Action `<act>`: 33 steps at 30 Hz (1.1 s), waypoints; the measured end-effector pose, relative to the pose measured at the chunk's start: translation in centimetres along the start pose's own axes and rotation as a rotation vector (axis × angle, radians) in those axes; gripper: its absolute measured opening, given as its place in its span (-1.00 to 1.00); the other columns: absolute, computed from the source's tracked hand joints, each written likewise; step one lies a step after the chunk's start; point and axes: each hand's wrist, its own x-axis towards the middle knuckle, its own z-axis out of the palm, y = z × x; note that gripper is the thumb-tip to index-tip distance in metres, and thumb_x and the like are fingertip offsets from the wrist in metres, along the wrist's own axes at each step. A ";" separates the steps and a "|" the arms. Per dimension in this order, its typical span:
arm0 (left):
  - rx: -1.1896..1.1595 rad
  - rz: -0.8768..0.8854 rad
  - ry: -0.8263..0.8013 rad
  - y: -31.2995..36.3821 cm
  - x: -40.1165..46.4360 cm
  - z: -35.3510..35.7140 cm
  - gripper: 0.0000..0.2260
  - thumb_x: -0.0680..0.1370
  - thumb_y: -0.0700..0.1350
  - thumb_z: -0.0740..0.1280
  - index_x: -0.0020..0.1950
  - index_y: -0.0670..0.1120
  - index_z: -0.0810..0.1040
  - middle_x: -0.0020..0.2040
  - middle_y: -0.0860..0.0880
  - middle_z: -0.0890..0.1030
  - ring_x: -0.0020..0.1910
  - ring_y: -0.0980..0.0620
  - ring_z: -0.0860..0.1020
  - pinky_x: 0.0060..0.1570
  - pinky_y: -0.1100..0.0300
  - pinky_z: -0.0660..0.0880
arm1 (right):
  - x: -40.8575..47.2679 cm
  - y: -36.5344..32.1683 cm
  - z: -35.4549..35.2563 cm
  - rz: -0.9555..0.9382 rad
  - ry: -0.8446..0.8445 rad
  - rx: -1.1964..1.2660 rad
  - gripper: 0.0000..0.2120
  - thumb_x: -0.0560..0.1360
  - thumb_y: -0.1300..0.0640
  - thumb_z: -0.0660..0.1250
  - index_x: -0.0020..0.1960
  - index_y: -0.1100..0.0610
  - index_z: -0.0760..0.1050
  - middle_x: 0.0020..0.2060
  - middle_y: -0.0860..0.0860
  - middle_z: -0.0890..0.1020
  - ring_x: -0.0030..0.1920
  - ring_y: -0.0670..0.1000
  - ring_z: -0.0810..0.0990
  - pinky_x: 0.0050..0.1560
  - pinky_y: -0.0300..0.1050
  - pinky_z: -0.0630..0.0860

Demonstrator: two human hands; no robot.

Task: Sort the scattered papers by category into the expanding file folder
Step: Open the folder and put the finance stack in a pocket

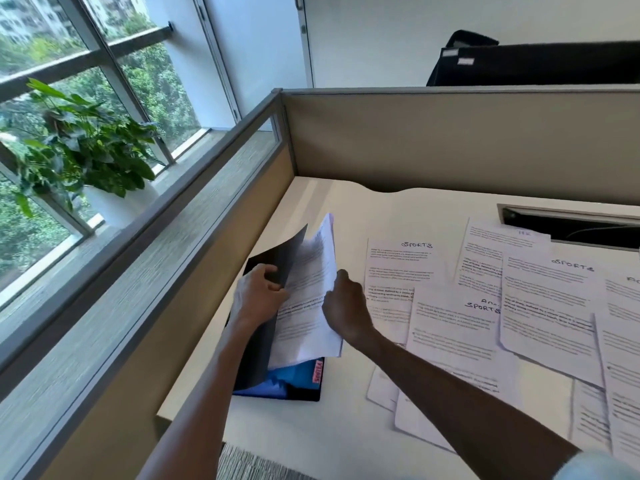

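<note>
Black folder point(258, 355) gapes, white sheet point(308, 306) half inside.

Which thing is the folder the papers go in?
Look at the desk's corner nearest the window. The expanding file folder lies there, black, with blue pockets showing, and both hands are tucking a sheet in. The other papers are white and loose.

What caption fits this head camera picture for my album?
Left hand lifts the black folder flap while right hand slides papers in.
</note>
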 end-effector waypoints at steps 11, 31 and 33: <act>-0.107 -0.013 -0.009 0.1 -0.7 0.4 -0.42 0.41 -0.17 0.54 0.39 -0.06 0.43 -0.21 0.11 0.67 -0.12 0.14 0.68 0.02 0.07 0.64 | -0.1 -2.6 7.4 0.103 -0.418 0.268 -0.67 0.59 0.12 0.16 0.29 0.25 0.26 0.17 0.17 0.50 0.17 0.18 0.51 0.05 0.03 0.48; 0.042 -0.035 0.016 1.6 -0.8 7.0 -0.65 0.51 -0.11 0.43 0.29 -0.07 0.53 0.08 -0.04 0.66 -0.09 0.08 0.58 -0.33 0.34 0.42 | -0.7 7.7 -4.0 0.089 -0.187 0.224 -0.83 0.46 0.30 0.21 -0.13 0.31 0.58 -0.25 0.18 0.68 -0.49 -0.08 0.57 -0.48 -0.28 0.45; 0.035 -0.020 -0.019 2.8 -0.7 8.1 -0.65 0.50 -0.11 0.43 0.28 -0.06 0.55 0.10 -0.04 0.67 -0.08 0.05 0.60 -0.21 0.21 0.54 | -0.5 10.7 -5.7 0.169 -0.102 0.243 -0.85 0.45 0.31 0.22 -0.14 0.32 0.56 -0.27 0.19 0.68 -0.47 -0.05 0.56 -0.42 -0.18 0.51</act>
